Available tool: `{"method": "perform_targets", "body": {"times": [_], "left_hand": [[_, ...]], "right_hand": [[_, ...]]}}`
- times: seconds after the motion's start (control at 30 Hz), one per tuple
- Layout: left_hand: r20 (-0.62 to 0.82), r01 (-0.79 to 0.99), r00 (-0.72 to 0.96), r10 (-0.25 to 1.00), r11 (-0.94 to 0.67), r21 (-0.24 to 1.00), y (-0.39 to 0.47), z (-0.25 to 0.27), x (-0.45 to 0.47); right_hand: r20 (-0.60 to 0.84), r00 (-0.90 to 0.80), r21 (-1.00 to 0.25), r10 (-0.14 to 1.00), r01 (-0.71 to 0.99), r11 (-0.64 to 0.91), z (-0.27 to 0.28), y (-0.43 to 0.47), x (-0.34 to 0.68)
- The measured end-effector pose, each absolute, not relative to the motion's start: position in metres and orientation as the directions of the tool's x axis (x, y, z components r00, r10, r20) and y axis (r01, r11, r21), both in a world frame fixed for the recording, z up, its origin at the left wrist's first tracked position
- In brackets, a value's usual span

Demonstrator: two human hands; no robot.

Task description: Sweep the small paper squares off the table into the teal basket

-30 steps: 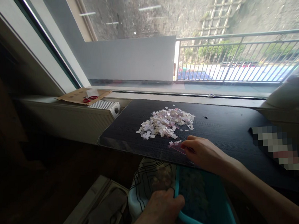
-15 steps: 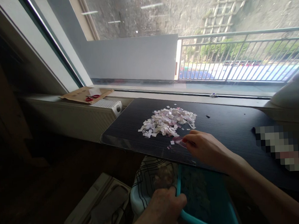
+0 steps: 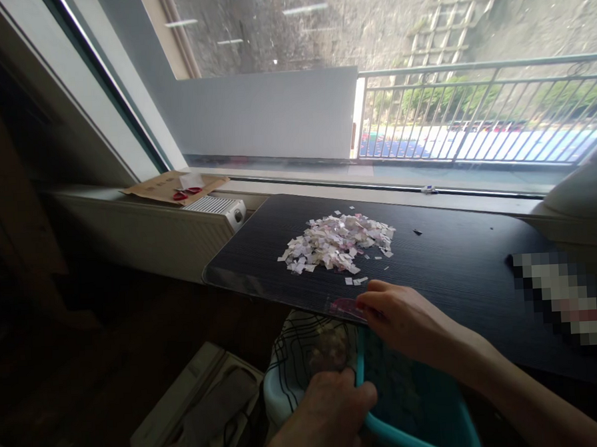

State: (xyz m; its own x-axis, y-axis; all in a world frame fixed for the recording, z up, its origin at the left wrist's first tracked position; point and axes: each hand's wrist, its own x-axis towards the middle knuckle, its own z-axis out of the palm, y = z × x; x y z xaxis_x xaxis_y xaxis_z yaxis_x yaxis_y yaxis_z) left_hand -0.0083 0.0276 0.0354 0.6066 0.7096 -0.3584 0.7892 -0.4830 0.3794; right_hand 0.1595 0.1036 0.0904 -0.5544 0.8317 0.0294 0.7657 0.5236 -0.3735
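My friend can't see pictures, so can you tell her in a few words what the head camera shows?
A person's right hand holds a thin pink card at the near edge of a black table, close to a pile of small paper scraps. Their left hand grips a teal dustpan just below that edge, by a big window.

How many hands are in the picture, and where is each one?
2. The right hand is at the near edge of the black table, below the paper scraps. The left hand grips the teal bin under that edge. None other shows.
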Motion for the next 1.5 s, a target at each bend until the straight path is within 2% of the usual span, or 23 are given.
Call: {"method": "perform_targets", "body": {"times": [0.23, 0.4, 0.57, 0.67, 0.93, 1.07, 1.27, 1.4, 1.5], "left_hand": [[-0.378, 0.787, 0.611, 0.696, -0.479, 0.389, 0.029, 0.034, -0.008], [-0.371, 0.786, 0.611, 0.699, -0.478, 0.393, 0.029, 0.034, -0.008], [-0.336, 0.789, 0.6, 0.726, -0.467, 0.4, 0.026, 0.03, -0.011], [-0.333, 0.787, 0.6, 0.728, -0.463, 0.407, 0.026, 0.027, -0.014], [-0.286, 0.798, 0.578, 0.765, -0.455, 0.395, 0.025, 0.021, -0.019], [-0.272, 0.795, 0.58, 0.768, -0.462, 0.393, 0.024, 0.021, -0.019], [-0.291, 0.789, 0.589, 0.754, -0.458, 0.411, 0.026, 0.021, -0.017], [-0.3, 0.795, 0.59, 0.749, -0.476, 0.376, 0.026, 0.018, -0.016], [-0.302, 0.797, 0.589, 0.75, -0.477, 0.37, 0.025, 0.016, -0.017]], "right_hand": [[0.034, -0.501, -0.318, 0.865, 0.815, 0.485, 0.091, 0.096, 0.158], [0.005, -0.581, -0.354, 0.814, 0.76, 0.544, 0.091, 0.08, 0.15], [0.07, -0.445, -0.277, 0.893, 0.851, 0.446, 0.094, 0.108, 0.173], [0.038, -0.401, -0.24, 0.915, 0.885, 0.398, 0.094, 0.124, 0.19], [0.031, -0.382, -0.277, 0.923, 0.885, 0.376, 0.094, 0.117, 0.197], [0.003, -0.452, -0.324, 0.892, 0.843, 0.429, 0.096, 0.109, 0.188], [0.019, -0.359, -0.251, 0.933, 0.902, 0.352, 0.096, 0.099, 0.181], [-0.021, -0.407, -0.288, 0.913, 0.877, 0.384, 0.094, 0.094, 0.163], [0.007, -0.406, -0.289, 0.914, 0.874, 0.39, 0.092, 0.1, 0.159]]}}
